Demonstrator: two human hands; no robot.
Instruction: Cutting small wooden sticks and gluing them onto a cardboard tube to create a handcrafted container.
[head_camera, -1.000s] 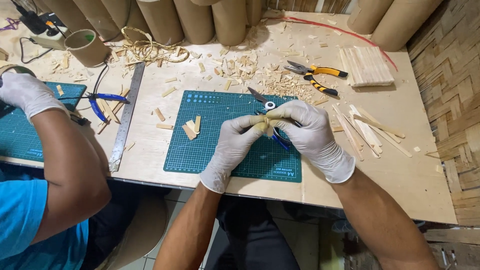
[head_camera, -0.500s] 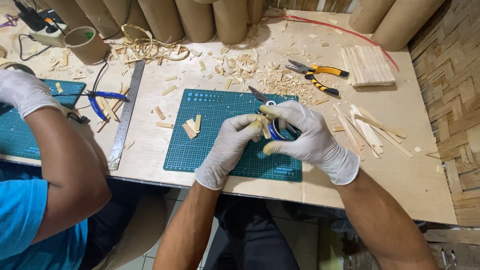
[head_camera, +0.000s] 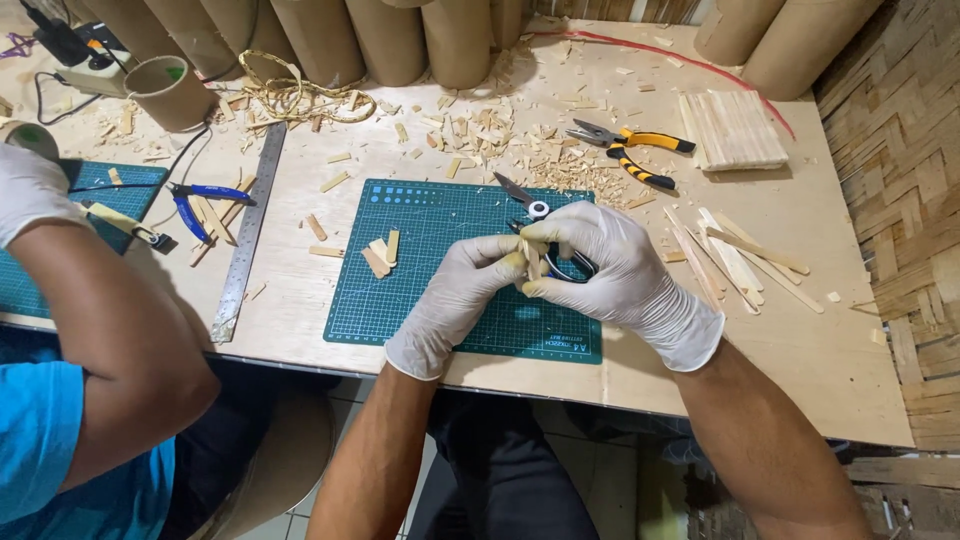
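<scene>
On the plywood desk (head_camera: 300, 330), a green cutting mat (head_camera: 420, 290) lies near the front edge amid wood chips. Above it, left hand (head_camera: 455, 300) and right hand (head_camera: 610, 265), gloved, pinch small wood strips (head_camera: 530, 262) with fingers closed; right also grips dark scissors (head_camera: 570, 265), partly hidden. Co-worker's arm (head_camera: 110, 320) is cut off.

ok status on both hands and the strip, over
Left hand pinching bamboo strip over green mat. Right hand gripping cutters at the strip. Nothing in the way; a co-worker's arm stays well left.
</scene>
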